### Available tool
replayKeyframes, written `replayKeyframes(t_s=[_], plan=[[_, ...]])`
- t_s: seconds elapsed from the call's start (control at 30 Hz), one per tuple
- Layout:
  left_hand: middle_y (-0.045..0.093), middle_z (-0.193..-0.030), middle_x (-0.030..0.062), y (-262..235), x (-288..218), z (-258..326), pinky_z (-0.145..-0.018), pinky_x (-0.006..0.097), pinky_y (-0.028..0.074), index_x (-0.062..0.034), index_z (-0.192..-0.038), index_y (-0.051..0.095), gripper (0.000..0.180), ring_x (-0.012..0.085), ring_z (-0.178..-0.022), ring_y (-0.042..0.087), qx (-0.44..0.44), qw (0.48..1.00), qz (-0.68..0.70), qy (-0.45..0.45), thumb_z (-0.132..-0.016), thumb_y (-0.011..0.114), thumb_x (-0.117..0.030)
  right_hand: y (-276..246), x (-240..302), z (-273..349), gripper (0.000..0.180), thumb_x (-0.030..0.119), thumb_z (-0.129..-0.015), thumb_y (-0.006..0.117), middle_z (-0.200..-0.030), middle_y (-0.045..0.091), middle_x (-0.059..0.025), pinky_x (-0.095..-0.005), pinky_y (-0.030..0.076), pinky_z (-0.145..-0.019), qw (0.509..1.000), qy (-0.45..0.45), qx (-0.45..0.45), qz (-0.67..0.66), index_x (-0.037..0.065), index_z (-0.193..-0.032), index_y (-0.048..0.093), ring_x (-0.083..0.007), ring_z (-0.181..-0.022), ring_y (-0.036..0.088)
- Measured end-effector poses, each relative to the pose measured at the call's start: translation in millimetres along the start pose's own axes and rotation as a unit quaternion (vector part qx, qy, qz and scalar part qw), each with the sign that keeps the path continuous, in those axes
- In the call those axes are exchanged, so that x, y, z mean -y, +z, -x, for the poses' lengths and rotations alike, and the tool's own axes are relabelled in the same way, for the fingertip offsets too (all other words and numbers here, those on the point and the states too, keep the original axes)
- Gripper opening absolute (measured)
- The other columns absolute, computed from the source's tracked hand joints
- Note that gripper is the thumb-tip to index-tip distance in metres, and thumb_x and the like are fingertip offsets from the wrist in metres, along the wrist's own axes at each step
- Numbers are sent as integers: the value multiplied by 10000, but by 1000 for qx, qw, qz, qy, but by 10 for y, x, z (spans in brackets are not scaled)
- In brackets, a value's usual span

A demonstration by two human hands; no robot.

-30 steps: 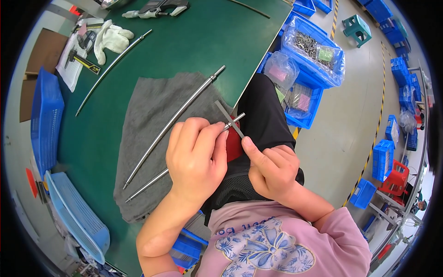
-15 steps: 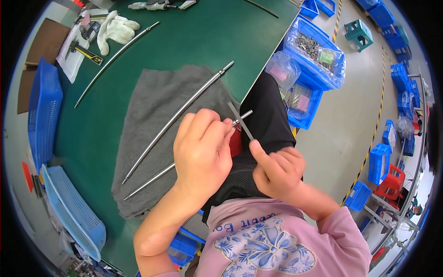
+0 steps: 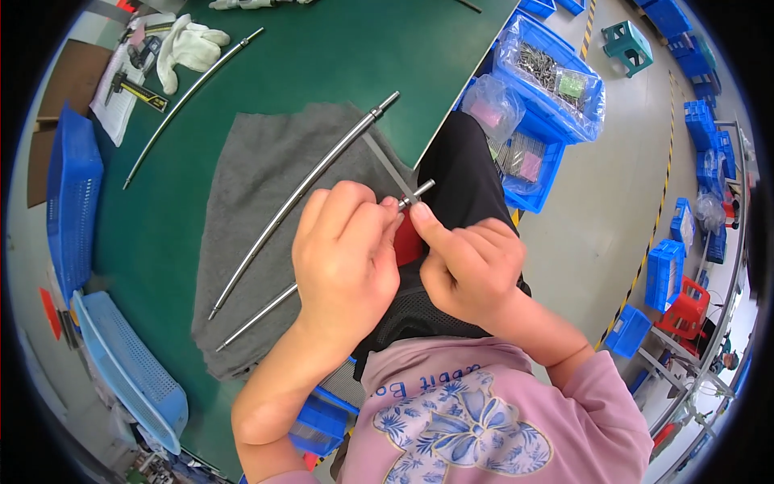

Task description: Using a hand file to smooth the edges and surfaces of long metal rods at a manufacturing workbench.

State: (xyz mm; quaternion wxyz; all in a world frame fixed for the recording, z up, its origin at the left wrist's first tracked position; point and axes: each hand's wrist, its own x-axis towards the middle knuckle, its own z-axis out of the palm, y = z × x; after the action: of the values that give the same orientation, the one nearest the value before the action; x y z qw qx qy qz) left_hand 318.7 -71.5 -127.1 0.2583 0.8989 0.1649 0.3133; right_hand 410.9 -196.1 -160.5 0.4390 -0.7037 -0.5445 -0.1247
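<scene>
My left hand (image 3: 343,258) curled over lower steel rod (image 3: 258,316), grip closed around it near its threaded tip. My right hand (image 3: 468,266) pinching same tip, thumb and forefinger narrow on small end piece. Rod lies across grey cloth (image 3: 250,185), tip past cloth's right edge, over my lap. 2nd longer rod (image 3: 306,189) lies on cloth, just above held rod. Cloth on green table (image 3: 339,56). White gloves (image 3: 189,44) well beyond cloth, upper left. 3rd thin rod (image 3: 189,95) between gloves and cloth.

Green table (image 3: 339,56) lies open beyond the cloth (image 3: 258,185); blue bins (image 3: 548,89) crowd the right.
</scene>
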Motion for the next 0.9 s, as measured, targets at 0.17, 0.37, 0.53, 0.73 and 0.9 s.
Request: replayKeyframes(t_s=[0.17,0.37,0.53,0.73,0.9], plan=[[516,-746,64,17,20,14,-546,358,399,-22,-735,581,141,249,-632,472,3,1000,2,20,-690,690,56,-94,18,235,525,-100,-542,551,-497,391,6,-282,313,-446,999,18,26,9,-11,-1042,683,-162,-391,386],[520,-746,66,-31,21,19,-542,357,398,-21,-731,577,145,246,-630,477,17,1000,-8,10,-689,697,48,28,14,255,485,-16,-545,580,-506,392,21,-273,315,-431,999,6,5,35,16,-1013,701,-133,-399,395],[522,-745,68,-13,6,4,-543,354,399,-19,-731,580,151,247,-632,481,25,1000,-4,13,-678,704,47,180,-105,129,504,-21,-531,562,-508,375,20,-265,315,-426,997,-32,-65,10,16,-1013,703,-139,-399,383],[521,-739,70,-11,31,-3,-539,353,401,-18,-735,582,156,248,-628,484,17,1000,-14,20,-671,709,47,99,-125,441,517,-92,-551,577,-523,399,-6,-280,347,-460,1000,-19,-13,9,-26,-1057,659,-166,-421,404],[522,-740,69,-8,14,-10,-539,352,399,-18,-725,574,168,247,-625,482,8,1000,0,4,-660,712,53,234,-153,248,469,-101,-562,580,-529,403,-3,-286,346,-458,997,-48,-54,-17,-33,-1020,657,-163,-413,389]])
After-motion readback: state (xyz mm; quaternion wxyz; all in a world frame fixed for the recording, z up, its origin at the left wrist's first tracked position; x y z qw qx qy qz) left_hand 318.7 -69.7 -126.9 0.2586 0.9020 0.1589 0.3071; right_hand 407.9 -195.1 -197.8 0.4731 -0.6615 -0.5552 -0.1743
